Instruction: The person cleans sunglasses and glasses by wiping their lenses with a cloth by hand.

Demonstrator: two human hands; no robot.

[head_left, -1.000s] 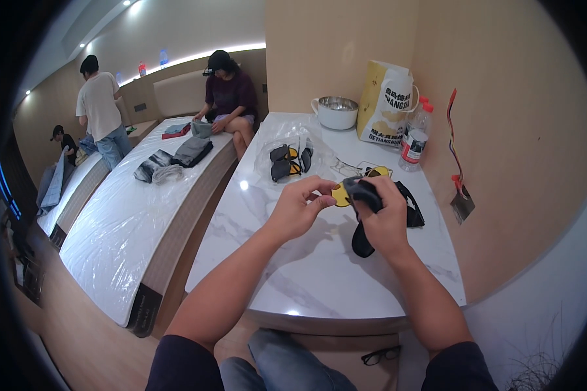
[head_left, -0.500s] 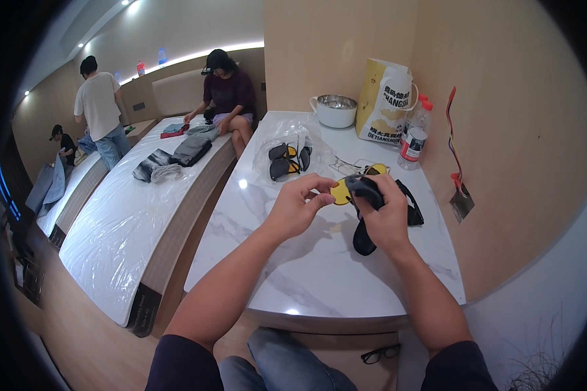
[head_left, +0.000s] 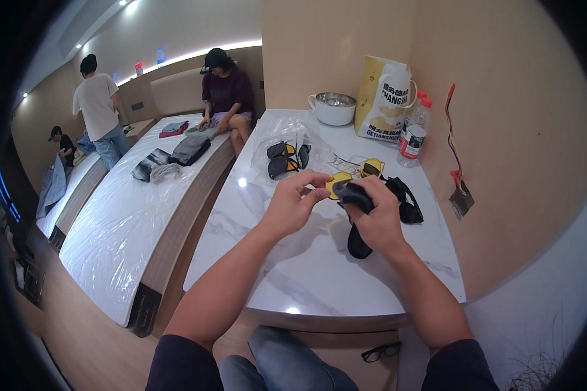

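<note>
**Yellow lens pinched between fingertips, half covered by a dark bundle**

The left hand (head_left: pixel 298 201) pinches the yellow lens (head_left: pixel 338 182) at its 9 o'clock edge, above the white table (head_left: pixel 293 274). The right hand (head_left: pixel 379 212) grips a dark bundle (head_left: pixel 355 195) that hides the lens's lower right; its material is hard to make out. A black piece (head_left: pixel 359 244) shows below that hand, its upper end covered.

From the lens, at 10 o'clock, 2 or more dark-and-yellow lensed glasses (head_left: pixel 282 167) lie in or on clear plastic (head_left: pixel 262 156); glare hides which. At 12 o'clock stands a white pot (head_left: pixel 336 116), its steel inside only partly visible. At 1 o'clock a paper bag (head_left: pixel 379 101) conceals its contents and overlaps 2 red-capped bottles (head_left: pixel 412 138).
</note>
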